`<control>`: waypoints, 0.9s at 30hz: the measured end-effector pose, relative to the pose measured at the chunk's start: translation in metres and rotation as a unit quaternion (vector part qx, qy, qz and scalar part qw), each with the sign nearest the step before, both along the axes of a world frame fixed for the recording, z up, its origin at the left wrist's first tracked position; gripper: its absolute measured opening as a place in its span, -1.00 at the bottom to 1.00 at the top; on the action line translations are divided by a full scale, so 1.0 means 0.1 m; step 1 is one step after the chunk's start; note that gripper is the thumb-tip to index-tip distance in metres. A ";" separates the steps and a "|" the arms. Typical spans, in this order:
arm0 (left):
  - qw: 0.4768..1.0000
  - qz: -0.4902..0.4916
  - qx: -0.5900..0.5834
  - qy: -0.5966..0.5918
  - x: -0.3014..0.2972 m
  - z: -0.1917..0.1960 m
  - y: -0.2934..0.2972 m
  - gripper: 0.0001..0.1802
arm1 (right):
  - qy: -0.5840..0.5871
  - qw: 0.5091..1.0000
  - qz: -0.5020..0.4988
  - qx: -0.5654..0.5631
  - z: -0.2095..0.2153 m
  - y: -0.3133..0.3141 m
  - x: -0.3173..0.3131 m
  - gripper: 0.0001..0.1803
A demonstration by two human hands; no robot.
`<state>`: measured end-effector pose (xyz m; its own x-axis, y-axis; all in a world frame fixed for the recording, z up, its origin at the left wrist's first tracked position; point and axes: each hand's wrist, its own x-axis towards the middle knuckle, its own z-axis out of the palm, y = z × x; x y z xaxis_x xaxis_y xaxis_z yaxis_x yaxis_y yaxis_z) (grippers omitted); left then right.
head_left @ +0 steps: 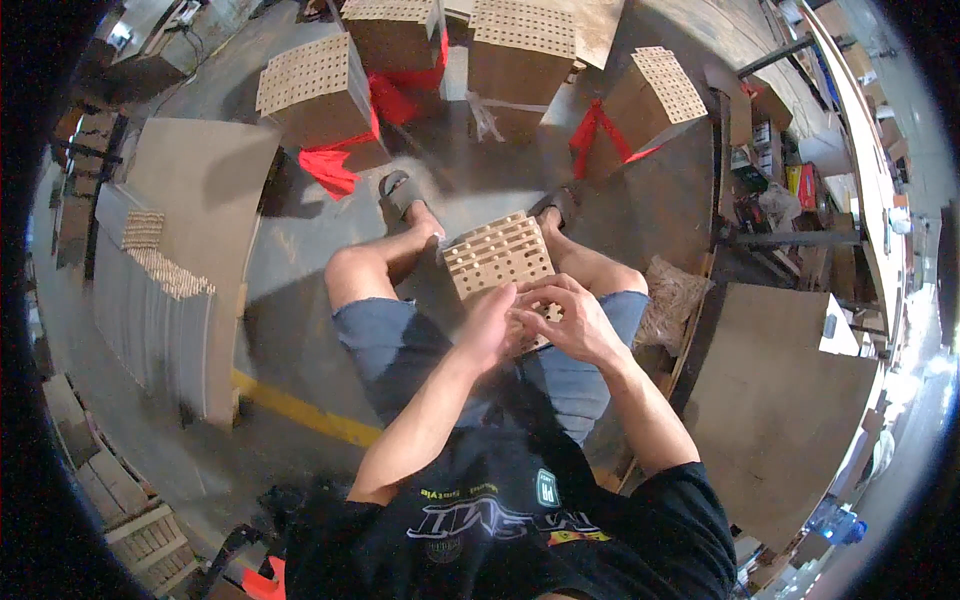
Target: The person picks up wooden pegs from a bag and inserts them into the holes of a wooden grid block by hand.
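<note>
A block of light wooden board with rows of round holes (505, 262) lies between my knees, and short wooden pegs stand up from several holes in its far part. Over its near end my two hands meet. My right hand (575, 318) is curled, thumb and forefinger forming a ring. Through that ring a small pale wooden shape shows; whether it is loose pegs or the board below I cannot tell. My left hand (488, 328) reaches against the right one's fingertips, its fingers closed and partly hidden. What either hand pinches is too small to make out.
Several brown cartons topped with holed boards, such as the left one (310, 85), stand ahead, some with red cloth (330, 172). Stacked grey panels (160, 310) are at left. A bag of pale material (675, 300) lies beside my right knee, near a large brown panel (770, 400).
</note>
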<state>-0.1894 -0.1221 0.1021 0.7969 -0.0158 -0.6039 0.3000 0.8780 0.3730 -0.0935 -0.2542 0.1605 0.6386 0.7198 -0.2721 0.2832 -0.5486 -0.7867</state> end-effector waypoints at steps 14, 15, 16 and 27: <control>0.997 -0.017 0.045 0.059 -0.04 0.14 -0.07 -0.61 | -0.007 1.000 -0.025 -0.018 0.09 0.09 -0.11 -0.73; 0.996 -0.030 0.038 0.070 -0.05 0.14 -0.06 -0.63 | -0.006 0.999 -0.032 -0.022 0.10 0.10 -0.11 -0.74; 0.996 -0.029 0.038 0.070 -0.05 0.15 -0.06 -0.63 | -0.006 0.999 -0.031 -0.021 0.11 0.11 -0.10 -0.74; 1.000 -0.021 -0.008 0.020 -0.17 -0.05 0.09 -0.59 | -0.073 0.987 -0.136 0.041 -0.34 0.09 0.41 -0.88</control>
<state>-0.2063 -0.1130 0.0973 0.7706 -0.0589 -0.6346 0.3512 0.8702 0.3457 -0.0523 -0.2450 0.1267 0.8393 0.5322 -0.1112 0.2475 -0.5561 -0.7934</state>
